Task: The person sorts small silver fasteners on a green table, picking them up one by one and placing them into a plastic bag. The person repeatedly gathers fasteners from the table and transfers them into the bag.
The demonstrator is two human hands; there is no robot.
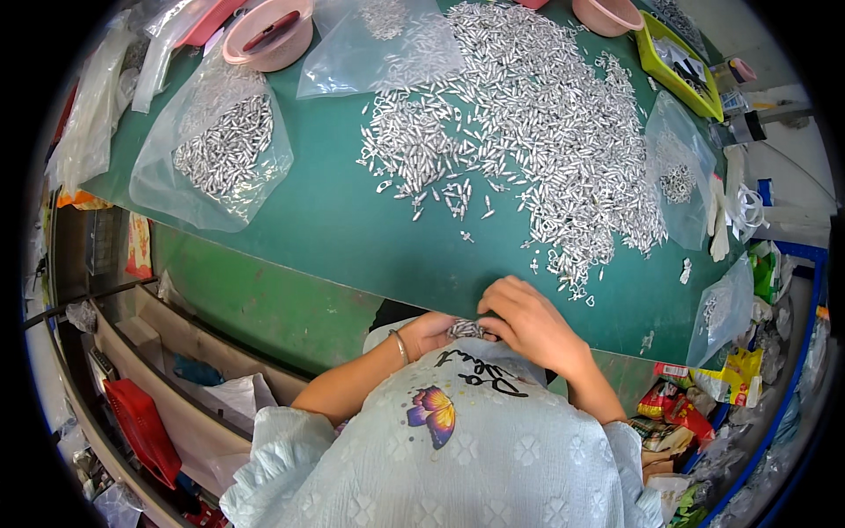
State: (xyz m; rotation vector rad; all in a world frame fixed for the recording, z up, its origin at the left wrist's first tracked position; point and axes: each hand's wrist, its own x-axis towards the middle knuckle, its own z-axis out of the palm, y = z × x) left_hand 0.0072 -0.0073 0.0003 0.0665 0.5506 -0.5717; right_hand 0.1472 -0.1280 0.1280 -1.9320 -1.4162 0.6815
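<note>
Small silver metal parts [465, 329] sit bunched in our cupped left hand [429, 333] at the near tabletop [334, 220] edge, our right hand [528, 321] pinching at them; we judge tight fingers prevent spills.

Pale blue butterfly top [458, 449]; wrist bangle [400, 346]

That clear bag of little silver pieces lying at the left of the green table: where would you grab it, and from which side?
A judgement: take the clear bag by its slack upper end, near the pink bowl, reaching from the far side. The silver pieces sit in a heap in the middle, so the film above them is loose to pinch, and lifting there should keep the heap low inside.
</note>
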